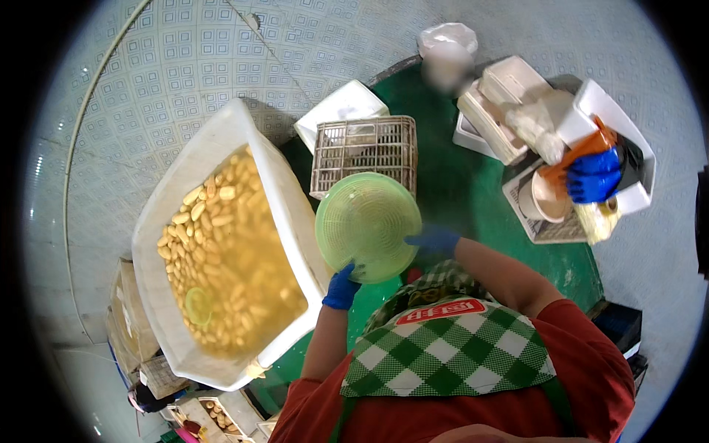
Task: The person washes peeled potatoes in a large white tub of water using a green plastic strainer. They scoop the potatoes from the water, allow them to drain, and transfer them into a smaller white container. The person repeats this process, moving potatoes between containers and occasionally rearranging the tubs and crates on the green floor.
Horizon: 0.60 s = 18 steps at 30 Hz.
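Observation:
A light green round plastic colander basket (368,227) is held in front of me, its perforated inner face showing with nothing visible in it. My left hand (342,288), in a blue glove, grips its lower left rim. At the lower right edge, my right hand (435,242), also blue-gloved, has its fingers on the rim. To the left stands a large white plastic tub (285,238), close to my left hand. Yellow oblong pieces of produce (194,210) lie in its cloudy yellow liquid, heaped towards the far left side. A small green round basket (198,306) sits among them.
A grey slatted plastic crate (363,147) stands beyond the colander, before a white foam box (338,105). At right are stacked foam boxes (512,80), a bucket (543,196) and blue gloves (595,174). A white bag-lined container (447,50) stands near the tiled wall.

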### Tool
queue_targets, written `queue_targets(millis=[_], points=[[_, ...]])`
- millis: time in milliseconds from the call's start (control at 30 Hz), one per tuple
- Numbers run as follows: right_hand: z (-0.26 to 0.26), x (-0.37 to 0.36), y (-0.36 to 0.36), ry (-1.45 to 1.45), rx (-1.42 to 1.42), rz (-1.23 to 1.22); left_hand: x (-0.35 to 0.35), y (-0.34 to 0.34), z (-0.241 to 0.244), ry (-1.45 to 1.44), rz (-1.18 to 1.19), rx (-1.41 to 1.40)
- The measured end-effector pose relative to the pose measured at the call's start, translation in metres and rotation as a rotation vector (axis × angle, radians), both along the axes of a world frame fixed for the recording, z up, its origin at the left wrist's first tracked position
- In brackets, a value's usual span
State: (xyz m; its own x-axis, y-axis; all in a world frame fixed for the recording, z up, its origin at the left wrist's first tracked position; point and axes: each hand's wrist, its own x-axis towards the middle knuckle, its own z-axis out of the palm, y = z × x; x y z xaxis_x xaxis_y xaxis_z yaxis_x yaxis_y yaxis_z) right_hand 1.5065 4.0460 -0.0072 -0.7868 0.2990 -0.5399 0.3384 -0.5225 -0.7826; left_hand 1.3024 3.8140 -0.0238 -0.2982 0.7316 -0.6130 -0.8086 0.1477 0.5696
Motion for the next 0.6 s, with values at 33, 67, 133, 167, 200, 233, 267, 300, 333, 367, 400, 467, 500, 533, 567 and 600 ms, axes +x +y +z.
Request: queue_targets(millis=[33, 67, 133, 167, 200, 233, 267, 300, 333, 367, 400, 467, 500, 533, 567, 600], points=[[0.012, -0.017, 0.015, -0.008, -0.111, 0.025, -0.013, 0.01, 0.002, -0.027, 0.014, 0.009], [0.018, -0.031, 0.038, 0.079, 0.137, 0.167, -0.023, 0.021, 0.005, -0.046, 0.076, 0.031], [0.023, -0.064, 0.089, 0.171, 0.473, 0.355, -0.051, 0.02, -0.011, -0.044, 0.204, 0.005], [0.022, -0.081, 0.115, 0.163, 0.564, 0.391, -0.062, 0.02, -0.022, -0.043, 0.272, -0.01], [0.012, -0.095, 0.149, 0.032, 0.518, 0.314, -0.068, 0.035, -0.015, -0.003, 0.387, -0.073], [-0.003, -0.11, 0.183, -0.096, 0.468, 0.237, -0.073, 0.049, -0.009, 0.055, 0.484, -0.07], [-0.037, -0.121, 0.22, -0.069, 0.648, 0.145, -0.084, 0.052, -0.013, 0.068, 0.568, -0.084], [-0.067, -0.134, 0.258, -0.042, 0.83, 0.05, -0.097, 0.057, -0.019, 0.076, 0.65, -0.097], [-0.061, -0.154, 0.282, -0.118, 0.791, 0.077, -0.105, 0.059, -0.011, 0.081, 0.72, -0.133], [-0.049, -0.175, 0.312, -0.197, 0.762, 0.098, -0.109, 0.074, 0.007, 0.086, 0.782, -0.161], [-0.073, -0.193, 0.354, -0.168, 0.817, 0.048, -0.117, 0.108, 0.024, 0.302, 0.763, -0.172], [-0.117, -0.204, 0.386, -0.239, 0.866, 0.099, -0.14, 0.071, -0.02, 0.401, 0.871, -0.323], [-0.12, -0.226, 0.414, -0.304, 0.926, 0.177, -0.16, 0.071, -0.023, 0.38, 0.888, -0.316], [-0.126, -0.241, 0.439, -0.379, 0.987, 0.254, -0.174, 0.091, -0.011, 0.42, 0.883, -0.3], [-0.135, -0.255, 0.45, -0.397, 1.025, 0.341, -0.184, 0.09, -0.008, 0.441, 0.983, -0.405], [-0.146, -0.268, 0.458, -0.412, 1.061, 0.43, -0.192, 0.101, 0.006, 0.482, 0.974, -0.448]])
